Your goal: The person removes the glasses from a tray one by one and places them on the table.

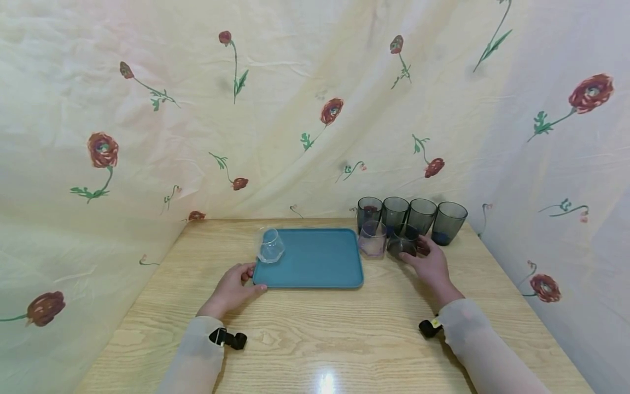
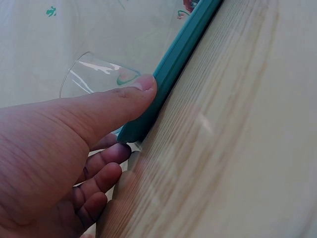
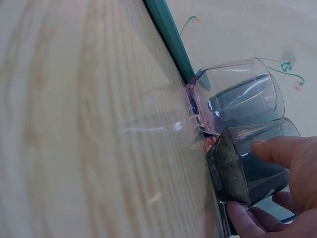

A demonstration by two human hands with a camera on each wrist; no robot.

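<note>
My left hand (image 1: 232, 288) holds the near left corner of a blue tray (image 1: 320, 260). In the left wrist view the thumb (image 2: 131, 96) lies against the tray's rim (image 2: 181, 47), and the other fingers curl by its corner. A clear faceted glass (image 1: 271, 249) stands on the tray's left end. Over on the right, my right hand (image 1: 433, 267) grips a short dark grey glass (image 1: 401, 236), thumb on one side and fingers on the other in the right wrist view. Beside it, apart from the hand, stands a faceted glass with a purple-tinted base (image 3: 237, 94).
Behind the short glasses, several tall dark tumblers (image 1: 422, 214) stand in a row at the table's back right. A flowered cloth (image 1: 285, 109) hangs along the back and sides of the wooden table (image 1: 315, 328). The purple-tinted glass is close to the tray's right edge.
</note>
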